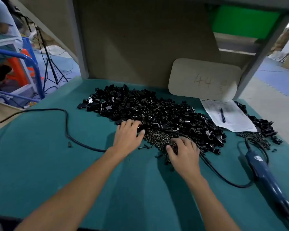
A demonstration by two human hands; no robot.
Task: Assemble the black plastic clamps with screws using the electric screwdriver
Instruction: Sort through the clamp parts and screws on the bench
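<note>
Head-worn wide-angle view, facing forward and down, close over green table (40, 155)

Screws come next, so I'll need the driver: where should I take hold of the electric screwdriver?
Probably grip the electric screwdriver round its blue barrel, mid-length, right hand coming from above: it lies flat, barrel uncovered, nearest that hand.

Dim, even light, soft shadows under the arms, wide-angle bending at edges, slight blur

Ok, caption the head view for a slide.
Left hand on clamps, right hand picking screws, screwdriver lying unused on green table.
</note>
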